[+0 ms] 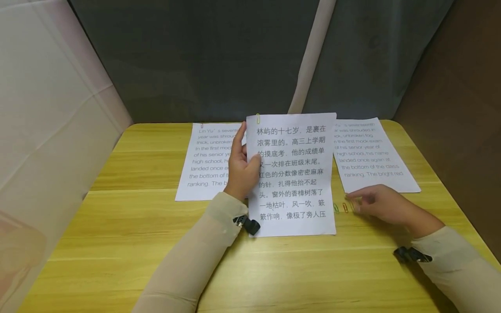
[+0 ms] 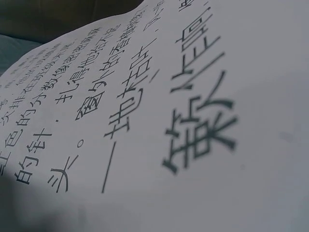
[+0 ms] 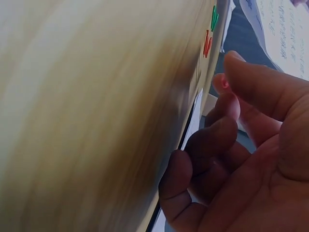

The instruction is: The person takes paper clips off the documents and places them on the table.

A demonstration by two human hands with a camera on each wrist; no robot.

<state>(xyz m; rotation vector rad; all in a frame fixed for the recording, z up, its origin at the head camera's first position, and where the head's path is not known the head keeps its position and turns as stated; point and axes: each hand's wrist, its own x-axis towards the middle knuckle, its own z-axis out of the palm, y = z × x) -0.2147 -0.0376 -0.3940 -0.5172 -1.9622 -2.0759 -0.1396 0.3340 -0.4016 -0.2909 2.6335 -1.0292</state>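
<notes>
My left hand grips the left edge of a white printed sheet with Chinese text, thumb in front and fingers behind. A yellow paper clip sits on that sheet's top left corner. Large characters on the same sheet fill the left wrist view. Over the table at the right, my right hand has its index finger extended and its thumb apart from it. Close to its fingertips lie a red paper clip and a green paper clip. A pale clip beside the thumb is hard to make out.
English-printed sheets lie on the wooden table: a left one with a red clip at its top, partly behind my left hand, and a right one. A dark curtain hangs behind the table.
</notes>
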